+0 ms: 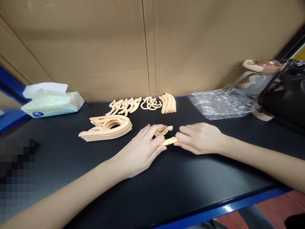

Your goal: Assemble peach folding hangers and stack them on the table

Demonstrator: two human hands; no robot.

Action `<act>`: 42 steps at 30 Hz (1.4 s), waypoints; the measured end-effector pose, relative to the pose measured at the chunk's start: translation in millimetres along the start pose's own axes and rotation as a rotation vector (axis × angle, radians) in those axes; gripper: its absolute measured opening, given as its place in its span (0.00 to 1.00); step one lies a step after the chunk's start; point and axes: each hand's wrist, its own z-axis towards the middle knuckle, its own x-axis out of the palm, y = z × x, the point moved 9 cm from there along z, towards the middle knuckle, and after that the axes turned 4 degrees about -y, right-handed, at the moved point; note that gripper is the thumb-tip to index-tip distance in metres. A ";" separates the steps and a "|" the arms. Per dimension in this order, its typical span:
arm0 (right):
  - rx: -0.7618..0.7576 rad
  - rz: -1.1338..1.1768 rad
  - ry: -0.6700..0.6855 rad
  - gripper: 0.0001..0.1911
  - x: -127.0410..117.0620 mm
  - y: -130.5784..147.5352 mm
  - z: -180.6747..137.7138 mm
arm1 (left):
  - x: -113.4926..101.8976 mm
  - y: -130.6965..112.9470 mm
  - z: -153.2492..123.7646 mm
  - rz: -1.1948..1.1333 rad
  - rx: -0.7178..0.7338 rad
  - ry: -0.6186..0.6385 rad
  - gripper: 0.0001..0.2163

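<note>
My left hand (145, 149) is closed around a cream plastic hanger body (169, 141), held low over the black table with much of it hidden by my fingers. Against the right end of that piece, my right hand (200, 138) is closed in a pinch. A sliver of cream plastic shows at its fingertips; the rest is covered. To the left lies a stack of matching flat hanger bodies (119, 133). Behind my hands are several curved cream hanger arms (130, 105), a cluster of hanger hooks (150, 103) and a row of curved tube-like pieces (168, 103).
A tissue pack (53, 103) sits at the back left. Clear plastic bags (214, 103) lie at the back right, beside a drinking bottle (254, 78) and a black bag (284, 95). A cardboard wall (107, 47) closes off the back; a blue edge (226, 208) runs along the front.
</note>
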 end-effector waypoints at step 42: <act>0.193 0.941 0.058 0.09 -0.7 -0.8 4.2 | -11.9 52.7 -10.6 -0.080 -0.420 -0.297 0.15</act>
